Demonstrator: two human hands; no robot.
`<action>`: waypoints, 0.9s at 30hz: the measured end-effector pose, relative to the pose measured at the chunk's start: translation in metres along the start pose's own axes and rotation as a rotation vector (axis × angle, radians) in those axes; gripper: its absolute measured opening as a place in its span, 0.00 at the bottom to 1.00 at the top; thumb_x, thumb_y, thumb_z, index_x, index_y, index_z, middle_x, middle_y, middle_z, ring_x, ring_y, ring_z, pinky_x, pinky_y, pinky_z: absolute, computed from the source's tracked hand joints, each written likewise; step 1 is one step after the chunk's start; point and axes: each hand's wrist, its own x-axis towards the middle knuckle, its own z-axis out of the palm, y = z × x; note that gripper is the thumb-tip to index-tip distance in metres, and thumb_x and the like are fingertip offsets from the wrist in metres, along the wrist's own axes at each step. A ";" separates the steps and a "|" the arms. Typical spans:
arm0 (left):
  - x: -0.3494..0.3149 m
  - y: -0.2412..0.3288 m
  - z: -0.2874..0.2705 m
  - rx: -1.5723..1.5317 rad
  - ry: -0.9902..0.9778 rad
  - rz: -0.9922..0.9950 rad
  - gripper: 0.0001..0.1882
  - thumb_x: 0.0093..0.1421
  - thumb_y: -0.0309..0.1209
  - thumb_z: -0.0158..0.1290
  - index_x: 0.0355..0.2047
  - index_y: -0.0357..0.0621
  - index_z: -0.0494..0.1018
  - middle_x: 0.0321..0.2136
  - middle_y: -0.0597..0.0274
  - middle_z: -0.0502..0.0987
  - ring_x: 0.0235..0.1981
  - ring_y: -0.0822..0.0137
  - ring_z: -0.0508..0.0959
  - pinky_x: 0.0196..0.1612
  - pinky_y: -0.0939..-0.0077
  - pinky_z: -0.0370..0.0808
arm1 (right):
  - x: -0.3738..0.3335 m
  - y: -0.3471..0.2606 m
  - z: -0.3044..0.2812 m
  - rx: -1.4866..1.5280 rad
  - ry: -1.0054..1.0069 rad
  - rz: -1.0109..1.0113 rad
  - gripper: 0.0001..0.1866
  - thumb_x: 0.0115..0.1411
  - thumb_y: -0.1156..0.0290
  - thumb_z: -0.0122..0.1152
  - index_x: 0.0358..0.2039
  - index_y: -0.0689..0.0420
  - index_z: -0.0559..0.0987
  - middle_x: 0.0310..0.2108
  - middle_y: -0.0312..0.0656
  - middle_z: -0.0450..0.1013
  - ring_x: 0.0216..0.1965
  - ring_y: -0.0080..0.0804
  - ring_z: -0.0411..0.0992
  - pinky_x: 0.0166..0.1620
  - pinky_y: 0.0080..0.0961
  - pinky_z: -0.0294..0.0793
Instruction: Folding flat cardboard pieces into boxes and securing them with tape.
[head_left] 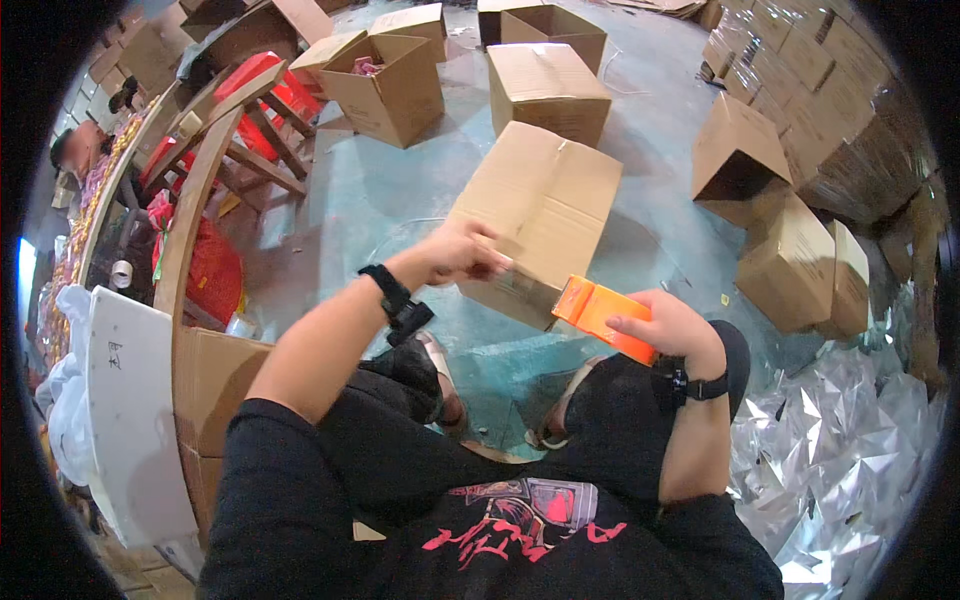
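A brown cardboard box (545, 190) stands on the floor just in front of my knees, its top flaps meeting along a seam. At its near left edge is my left hand (462, 252), fingers curled and closed by the near end of the seam. Whatever those fingers pinch, if anything, is too small to tell. My right hand (662, 325) is wrapped round an orange tape dispenser (605, 312), whose front end is beside the box's near right corner. Both my wrists wear black straps.
More cardboard boxes stand beyond, one closed (550, 85) and one open (390, 95). Stacked wrapped cartons (840, 110) line the right. Silvery crumpled sheeting (830, 450) lies near right. A wooden bench (215, 150) and a white panel (135, 410) flank my left, with a person (80, 150) farther off.
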 end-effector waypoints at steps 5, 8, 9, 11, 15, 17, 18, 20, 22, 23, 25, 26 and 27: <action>-0.006 0.016 -0.089 0.412 0.463 0.106 0.27 0.51 0.22 0.63 0.49 0.31 0.64 0.25 0.55 0.77 0.24 0.68 0.77 0.25 0.78 0.74 | 0.003 0.033 -0.009 -0.033 -0.009 0.254 0.33 0.50 0.41 0.65 0.31 0.65 0.81 0.22 0.46 0.76 0.24 0.32 0.74 0.31 0.29 0.71; -0.002 0.013 -0.103 0.369 0.603 0.157 0.27 0.50 0.23 0.64 0.47 0.31 0.64 0.25 0.55 0.78 0.24 0.68 0.78 0.26 0.76 0.74 | 0.010 0.029 -0.006 -0.134 0.099 0.327 0.35 0.48 0.40 0.65 0.27 0.68 0.80 0.22 0.49 0.76 0.24 0.39 0.75 0.31 0.33 0.72; 0.004 0.006 -0.100 0.486 0.657 0.181 0.23 0.50 0.22 0.63 0.45 0.34 0.65 0.25 0.54 0.79 0.25 0.68 0.79 0.27 0.75 0.74 | 0.015 0.031 -0.005 -0.128 0.092 0.330 0.35 0.48 0.40 0.65 0.27 0.68 0.80 0.22 0.49 0.76 0.24 0.39 0.75 0.31 0.33 0.72; 0.015 -0.011 -0.098 0.610 0.717 0.203 0.20 0.50 0.21 0.62 0.43 0.36 0.67 0.26 0.53 0.80 0.26 0.68 0.79 0.29 0.74 0.74 | 0.026 0.032 -0.003 -0.222 0.093 0.405 0.35 0.48 0.40 0.64 0.27 0.70 0.79 0.22 0.54 0.75 0.25 0.42 0.75 0.32 0.35 0.73; 0.034 -0.036 -0.086 0.849 0.676 0.310 0.16 0.53 0.24 0.57 0.42 0.37 0.69 0.26 0.54 0.81 0.28 0.63 0.81 0.32 0.69 0.75 | 0.032 0.032 0.002 -0.293 0.129 0.379 0.36 0.49 0.41 0.63 0.26 0.71 0.79 0.24 0.58 0.74 0.27 0.46 0.76 0.33 0.36 0.73; 0.036 -0.036 -0.086 0.613 0.602 0.191 0.16 0.54 0.26 0.56 0.44 0.37 0.70 0.31 0.49 0.81 0.34 0.56 0.81 0.38 0.64 0.76 | 0.035 0.035 0.004 -0.284 0.106 0.383 0.36 0.50 0.41 0.62 0.26 0.71 0.79 0.26 0.60 0.75 0.29 0.48 0.76 0.33 0.37 0.74; 0.033 -0.037 -0.089 0.613 0.606 0.184 0.16 0.54 0.26 0.56 0.44 0.37 0.70 0.31 0.49 0.81 0.34 0.56 0.81 0.38 0.64 0.76 | 0.035 0.034 0.008 -0.282 0.099 0.381 0.36 0.50 0.41 0.62 0.26 0.71 0.79 0.26 0.60 0.75 0.29 0.48 0.76 0.33 0.37 0.74; 0.027 -0.036 -0.097 1.073 0.799 0.278 0.22 0.56 0.32 0.56 0.49 0.34 0.69 0.39 0.42 0.79 0.42 0.48 0.79 0.45 0.60 0.74 | 0.035 0.030 0.020 -0.060 0.003 0.332 0.37 0.49 0.39 0.61 0.25 0.70 0.80 0.26 0.60 0.75 0.29 0.50 0.77 0.33 0.38 0.74; 0.032 -0.033 -0.089 1.062 0.852 0.302 0.26 0.57 0.38 0.55 0.51 0.33 0.68 0.42 0.39 0.77 0.45 0.45 0.77 0.48 0.59 0.73 | 0.035 0.025 0.033 -0.121 -0.024 0.291 0.37 0.49 0.39 0.62 0.25 0.70 0.80 0.25 0.59 0.75 0.28 0.49 0.77 0.32 0.38 0.74; 0.034 -0.032 -0.084 1.053 0.906 0.326 0.30 0.59 0.44 0.53 0.53 0.31 0.67 0.45 0.36 0.76 0.49 0.42 0.75 0.51 0.58 0.71 | 0.035 0.022 0.042 -0.180 -0.050 0.246 0.36 0.49 0.38 0.62 0.24 0.69 0.80 0.24 0.58 0.75 0.27 0.49 0.77 0.31 0.37 0.74; 0.036 -0.033 -0.080 1.071 0.838 0.208 0.38 0.59 0.54 0.50 0.54 0.29 0.65 0.46 0.34 0.74 0.51 0.41 0.73 0.53 0.58 0.70 | 0.034 0.016 0.064 -0.172 -0.026 0.219 0.36 0.48 0.38 0.62 0.23 0.68 0.80 0.21 0.55 0.75 0.26 0.48 0.77 0.30 0.37 0.73; 0.036 -0.034 -0.074 0.976 0.799 0.131 0.38 0.59 0.55 0.49 0.54 0.29 0.65 0.47 0.34 0.74 0.51 0.42 0.74 0.54 0.58 0.70 | 0.036 0.019 0.074 -0.120 -0.023 0.230 0.36 0.49 0.38 0.62 0.22 0.67 0.80 0.21 0.55 0.75 0.26 0.48 0.77 0.30 0.37 0.73; 0.037 -0.035 -0.070 0.881 0.756 0.058 0.38 0.59 0.56 0.48 0.54 0.30 0.65 0.47 0.33 0.74 0.51 0.42 0.74 0.54 0.58 0.69 | 0.035 0.018 0.081 -0.067 -0.017 0.243 0.35 0.49 0.38 0.62 0.22 0.66 0.80 0.21 0.55 0.75 0.26 0.47 0.77 0.30 0.38 0.74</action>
